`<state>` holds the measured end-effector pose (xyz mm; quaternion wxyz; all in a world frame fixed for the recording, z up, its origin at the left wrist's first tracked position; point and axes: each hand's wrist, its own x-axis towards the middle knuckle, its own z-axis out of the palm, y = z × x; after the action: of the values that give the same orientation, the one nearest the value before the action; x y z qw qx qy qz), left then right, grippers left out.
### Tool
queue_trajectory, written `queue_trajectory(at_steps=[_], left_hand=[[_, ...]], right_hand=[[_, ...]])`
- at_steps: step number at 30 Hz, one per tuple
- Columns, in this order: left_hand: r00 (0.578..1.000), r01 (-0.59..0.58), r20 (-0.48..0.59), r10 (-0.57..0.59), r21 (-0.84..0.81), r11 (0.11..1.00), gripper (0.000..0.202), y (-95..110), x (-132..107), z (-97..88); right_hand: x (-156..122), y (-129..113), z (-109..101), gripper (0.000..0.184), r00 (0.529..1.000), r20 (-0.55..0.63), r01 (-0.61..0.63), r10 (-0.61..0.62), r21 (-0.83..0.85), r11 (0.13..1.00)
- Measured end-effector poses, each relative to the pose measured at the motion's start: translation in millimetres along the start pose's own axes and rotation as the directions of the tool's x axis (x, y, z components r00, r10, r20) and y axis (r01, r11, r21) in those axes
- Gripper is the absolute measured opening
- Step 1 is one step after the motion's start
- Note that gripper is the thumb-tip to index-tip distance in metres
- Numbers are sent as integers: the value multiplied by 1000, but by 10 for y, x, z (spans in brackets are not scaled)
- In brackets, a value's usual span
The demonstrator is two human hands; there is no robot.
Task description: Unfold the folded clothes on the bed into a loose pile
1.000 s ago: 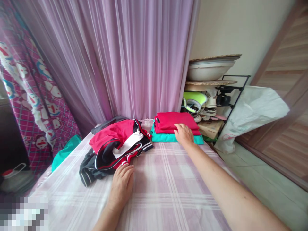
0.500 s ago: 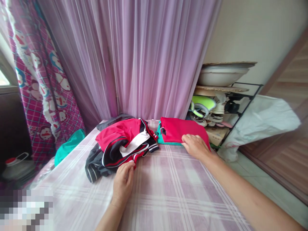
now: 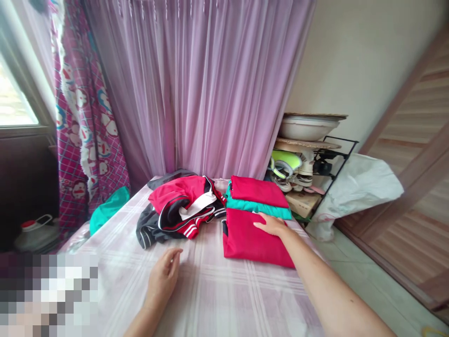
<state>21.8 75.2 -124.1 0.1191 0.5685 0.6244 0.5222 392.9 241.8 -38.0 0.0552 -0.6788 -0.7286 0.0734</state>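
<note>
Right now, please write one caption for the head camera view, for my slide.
Right hand on a folded red garment beside a folded red-and-teal stack, left hand open near a heap of red-and-black sportswear.

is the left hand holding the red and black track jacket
No, the left hand is open and empty above the checked sheet, apart from the red and black track jacket.

Your single head-worn camera, close above, looking forward and down, facing a sheer lilac curtain (image 3: 206, 93), over a pink plaid sheet (image 3: 210, 299), your left hand (image 3: 163, 281) and right hand (image 3: 273, 225) near in frame
</note>
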Motion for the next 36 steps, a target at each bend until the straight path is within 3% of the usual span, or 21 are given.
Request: queue_trajectory(at_steps=[4, 7, 9, 11, 12, 13, 14, 17, 19, 21, 23, 26, 29, 31, 33, 34, 36], left_hand=[[984, 171, -42, -172, -26, 985, 40, -92, -29, -93], [977, 212, -16, -213, -54, 976, 45, -100, 30, -45], [972, 236, 0, -237, -85, 968, 47, -95, 53, -19], [967, 254, 14, -254, -108, 961, 48, -93, 60, -12], [967, 254, 18, -254, -112, 961, 48, -94, 61, -15], [968, 252, 20, -251, -113, 961, 48, -95, 61, -20], [968, 251, 23, -250, -112, 962, 48, -97, 62, -25], [962, 273, 37, -270, -116, 955, 49, -97, 66, -35], [957, 289, 42, -286, -119, 950, 51, -93, 69, -36], [955, 297, 40, -294, -124, 947, 52, -87, 70, -34], [953, 303, 42, -300, -141, 943, 53, -81, 72, -33], [950, 311, 39, -309, -161, 936, 55, -67, 74, -35], [943, 332, 33, -332, -178, 926, 55, -42, 72, -42], [939, 339, 19, -343, -214, 916, 56, -21, 65, -46], [934, 344, -5, -357, -253, 904, 57, 3, 56, -51], [929, 350, -20, -369, -272, 896, 57, 16, 53, -53], [915, 365, -48, -401, -323, 873, 58, 45, 53, -62]], right_hand=[[-113, -77, -148, 42, 994, -36, 101, -100, 6, 995], [-387, -115, -492, 27, 962, 89, 249, -260, 114, 962], [-613, -108, -737, 31, 885, 348, 223, -309, 266, 938], [-791, -74, -911, 44, 751, 587, 56, -302, 399, 915], [-841, -48, -956, 48, 710, 640, -11, -293, 426, 905], [-858, -17, -970, 50, 709, 648, -43, -278, 433, 900], [-844, 17, -952, 49, 743, 618, -37, -258, 422, 906], [-663, 97, -751, 38, 913, 369, 71, -173, 276, 959], [-505, 99, -548, 27, 968, 205, 115, -148, 164, 980], [-372, 46, -336, 22, 983, 117, 128, -141, 114, 985], [-271, -48, -150, 38, 987, 99, 117, -126, 93, 989], [-162, -215, 18, 59, 986, 149, 71, -76, 40, 997], [-104, -347, -12, 53, 968, 249, 51, -42, -32, 998], [-114, -395, -138, 40, 946, 320, 83, -58, -67, 994], [-169, -426, -310, 31, 891, 445, 133, -85, -78, 988], [-206, -447, -401, 30, 838, 537, 161, -97, -74, 984], [-267, -538, -582, 33, 645, 757, 223, -100, -62, 973]])
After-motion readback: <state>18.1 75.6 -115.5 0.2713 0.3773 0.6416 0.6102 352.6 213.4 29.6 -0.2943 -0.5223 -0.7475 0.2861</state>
